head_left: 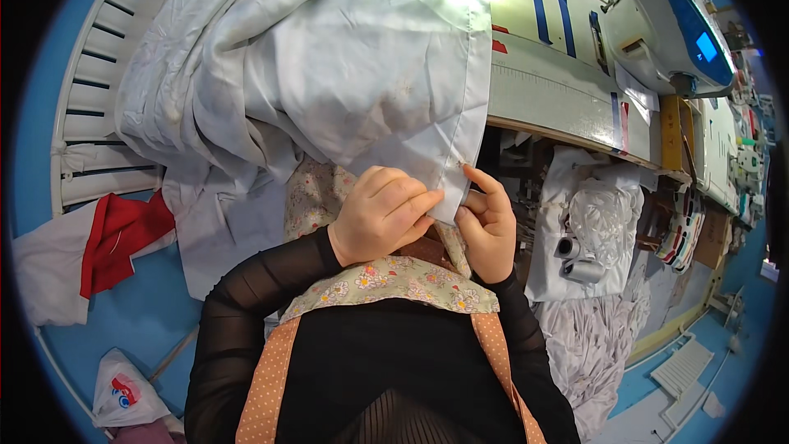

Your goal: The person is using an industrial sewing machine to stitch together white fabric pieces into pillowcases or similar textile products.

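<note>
A large white cloth point(329, 66) spreads in folds over the sewing table and hangs down toward my lap. Along its right edge runs a stitched hem point(467, 107), which passes up beneath the lit needle area of the sewing machine point(686, 16). My left hand point(388, 207) is closed, pinching the near corner of the cloth between thumb and fingers. Close beside it, my right hand point(486, 222) grips the same hem edge, forefinger above and thumb below. Both hands rest just above my floral apron point(370, 284). The fingertips of the left hand are partly hidden.
Blue tape strips point(567, 26) and a long ruler point(559, 74) lie on the table right of the cloth. Below it, a clear plastic bag point(604, 218) and thread cones point(582, 270) sit on white fabric. A white rack point(86, 99) and red cloth point(123, 238) are at left.
</note>
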Action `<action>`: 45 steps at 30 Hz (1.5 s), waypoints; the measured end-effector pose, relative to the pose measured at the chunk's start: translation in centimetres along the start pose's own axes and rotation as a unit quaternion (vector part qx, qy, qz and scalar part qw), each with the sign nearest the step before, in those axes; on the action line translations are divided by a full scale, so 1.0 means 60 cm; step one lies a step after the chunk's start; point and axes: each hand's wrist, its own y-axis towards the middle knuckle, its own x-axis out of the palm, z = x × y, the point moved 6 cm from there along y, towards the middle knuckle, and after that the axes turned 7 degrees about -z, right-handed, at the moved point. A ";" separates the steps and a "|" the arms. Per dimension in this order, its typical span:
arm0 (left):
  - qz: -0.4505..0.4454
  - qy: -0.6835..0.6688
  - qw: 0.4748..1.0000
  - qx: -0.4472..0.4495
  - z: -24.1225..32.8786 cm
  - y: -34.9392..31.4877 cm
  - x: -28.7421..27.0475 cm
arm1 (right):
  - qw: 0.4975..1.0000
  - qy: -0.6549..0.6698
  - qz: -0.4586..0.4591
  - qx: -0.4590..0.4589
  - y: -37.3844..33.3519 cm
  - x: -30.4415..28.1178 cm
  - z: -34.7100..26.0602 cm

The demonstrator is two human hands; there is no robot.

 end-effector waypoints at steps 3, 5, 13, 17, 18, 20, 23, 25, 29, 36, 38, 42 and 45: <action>0.019 -0.024 1.000 -0.002 -0.002 0.004 -0.004 | 0.998 -0.062 -0.015 -0.010 -0.007 -0.002 0.002; 0.028 -0.030 0.999 0.006 0.001 0.007 -0.008 | 0.996 -0.085 -0.022 -0.016 -0.011 -0.004 0.001; 0.048 -0.009 0.997 0.065 0.024 0.020 -0.012 | 0.974 -0.194 -0.016 -0.113 -0.010 -0.003 -0.024; 0.031 0.000 0.997 0.068 0.022 0.010 -0.007 | 0.954 -0.243 -0.034 -0.172 -0.009 0.002 -0.037; 0.050 -0.002 0.996 0.077 0.025 0.004 -0.011 | 0.939 -0.282 -0.032 -0.196 -0.010 0.006 -0.045; 0.028 -0.016 0.996 0.079 0.033 -0.004 -0.003 | 0.911 -0.335 -0.018 -0.238 -0.010 0.012 -0.063; -0.068 -0.109 0.975 0.180 0.058 -0.005 0.025 | 0.872 -0.352 0.014 -0.340 -0.009 0.021 -0.109; -0.079 -0.112 0.981 0.136 0.035 0.007 0.033 | 0.862 -0.355 0.022 -0.362 -0.004 0.021 -0.139; -0.094 -0.219 0.964 -0.115 -0.099 0.015 0.020 | 0.809 -0.398 0.045 -0.431 -0.014 0.015 -0.189; -0.279 0.047 0.929 -0.239 -0.112 -0.092 -0.089 | 0.854 -0.370 -0.049 -0.364 0.021 0.023 -0.085; -0.249 -0.128 0.923 -0.263 -0.075 -0.070 -0.104 | 0.864 -0.362 -0.048 -0.346 0.035 0.018 -0.058; -0.259 -0.299 0.907 -0.142 -0.047 0.057 -0.104 | 0.875 -0.356 -0.052 -0.325 0.048 0.014 -0.056; -0.115 -0.128 0.984 -0.034 -0.102 0.151 -0.109 | 0.863 -0.371 -0.070 -0.335 0.035 0.016 -0.087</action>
